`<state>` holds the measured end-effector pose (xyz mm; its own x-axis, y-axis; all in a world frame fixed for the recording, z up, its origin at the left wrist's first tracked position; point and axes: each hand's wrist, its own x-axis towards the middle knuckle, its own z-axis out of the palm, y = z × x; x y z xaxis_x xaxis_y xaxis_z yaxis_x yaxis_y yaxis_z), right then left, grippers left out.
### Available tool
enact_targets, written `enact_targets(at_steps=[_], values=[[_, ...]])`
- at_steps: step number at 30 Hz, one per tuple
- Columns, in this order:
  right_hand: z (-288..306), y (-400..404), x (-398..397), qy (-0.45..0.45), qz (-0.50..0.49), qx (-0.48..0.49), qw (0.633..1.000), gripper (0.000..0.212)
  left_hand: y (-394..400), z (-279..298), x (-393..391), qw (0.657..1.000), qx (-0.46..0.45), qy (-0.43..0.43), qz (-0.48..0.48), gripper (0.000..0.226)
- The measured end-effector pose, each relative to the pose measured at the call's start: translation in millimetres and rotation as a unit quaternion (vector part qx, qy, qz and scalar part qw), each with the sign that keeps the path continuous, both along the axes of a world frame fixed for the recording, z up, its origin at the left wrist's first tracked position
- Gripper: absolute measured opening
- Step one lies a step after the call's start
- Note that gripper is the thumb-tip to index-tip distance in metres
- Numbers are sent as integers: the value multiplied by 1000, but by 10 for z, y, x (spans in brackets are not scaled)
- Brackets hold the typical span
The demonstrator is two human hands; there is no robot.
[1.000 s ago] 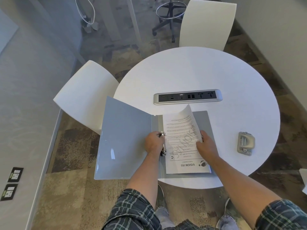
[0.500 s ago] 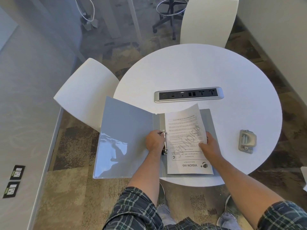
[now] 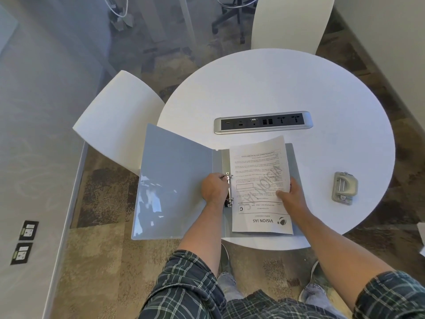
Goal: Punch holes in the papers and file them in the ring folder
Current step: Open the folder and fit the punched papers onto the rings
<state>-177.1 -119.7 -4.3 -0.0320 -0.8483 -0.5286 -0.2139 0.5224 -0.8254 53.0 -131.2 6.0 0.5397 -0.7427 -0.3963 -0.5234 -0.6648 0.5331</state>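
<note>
The grey folder (image 3: 174,180) lies open at the table's near edge. The printed paper (image 3: 259,180) lies on its right half, beside the metal rings (image 3: 228,189). The grey punch (image 3: 344,188) sits well apart, to the right.

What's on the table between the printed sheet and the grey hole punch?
Head view: only bare white round table between the printed paper sheet and the grey metal hole punch.

The ring folder (image 3: 174,180) was smooth grey plastic, its open cover glossy enough to throw back window light, with a shiny metal ring mechanism (image 3: 228,189) at the spine. The printed paper (image 3: 259,180) looked matt, as did the smooth white worktop (image 3: 276,88). The hole punch (image 3: 344,188) and the socket strip (image 3: 262,122) had a dull, brushed-metal look.
</note>
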Motion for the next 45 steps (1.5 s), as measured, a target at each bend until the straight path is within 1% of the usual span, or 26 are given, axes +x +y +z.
enact_targets(at_steps=[11,17,19,21,22,23,25,26,27,28,29,30,31,32,34,35,36,37,39,42,45], values=[[-40,-9,14,5,8,11,1000,50,14,0,-4,1000,-2,-4,-4,20],[45,-63,66,101,82,-22,991,55,9,8,-4,1000,4,-6,-5,20],[0,-66,51,119,103,-27,987,52,9,12,-6,1000,4,-2,-1,19],[-40,-69,52,155,124,-33,980,45,20,17,-5,1000,0,8,2,19],[-36,-71,62,186,135,-39,972,42,25,17,-3,1000,-1,14,3,20],[-31,-70,75,231,147,-56,960,46,30,20,-2,1000,-3,18,4,20],[-30,-57,98,344,153,-100,921,73,39,28,2,1000,-7,25,11,21],[-4,-48,119,391,148,-129,899,86,45,29,7,1000,-10,26,12,22],[24,-43,153,421,143,-161,881,94,49,29,13,999,-15,27,12,23],[83,-42,210,439,145,-196,865,96,58,30,20,999,-22,28,11,24],[103,-62,275,446,157,-227,851,93,65,32,27,999,-29,31,11,25],[140,-97,365,451,174,-255,837,87,70,32,35,999,-33,33,9,25],[157,-150,466,441,199,-269,833,80,69,26,48,999,-34,33,6,25],[163,-212,580,408,235,-265,841,72,67,22,60,999,-34,31,2,25],[163,-313,807,309,328,-212,867,62,60,22,82,999,-34,25,-10,25],[171,-344,906,274,369,-183,869,58,54,17,93,999,-35,23,-20,25],[182,-369,985,260,399,-160,865,55,49,11,103,999,-36,21,-34,25],[180,-392,1051,257,411,-143,863,52,42,6,113,998,-36,17,-49,25],[169,-428,1128,252,400,-125,872,48,26,0,129,997,-32,3,-75,22],[144,-492,1151,249,383,-113,882,41,-15,-39,153,992,-32,-28,-116,11],[140,-556,1139,257,403,-103,872,43,-64,-76,163,983,-22,-77,-164,7]])
